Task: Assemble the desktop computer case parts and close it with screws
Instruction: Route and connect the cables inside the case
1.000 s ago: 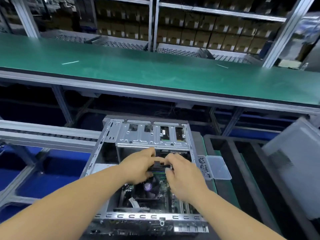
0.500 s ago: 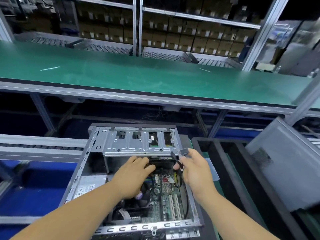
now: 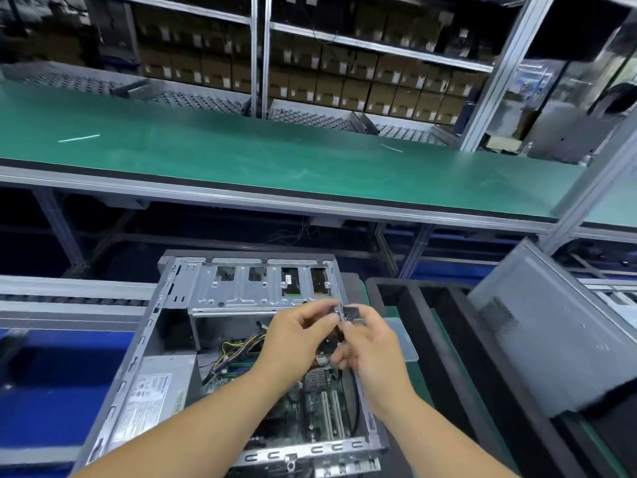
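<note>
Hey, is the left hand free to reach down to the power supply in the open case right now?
Probably not at once: the left hand and right hand both pinch a black cable connector. The path itself looks clear, as the power supply lies uncovered in the case.

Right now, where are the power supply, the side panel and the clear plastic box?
power supply (image 3: pixel 155 391), head view, labelled top face.
side panel (image 3: pixel 558 343), head view, grey middle.
clear plastic box (image 3: pixel 401 339), head view, lid.

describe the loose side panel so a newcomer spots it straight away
Start at the open computer case low in the middle, where both hands work. Look to its right, past the black tray: the side panel is a flat grey metal sheet standing tilted. A small patch of vent holes marks it.
</note>
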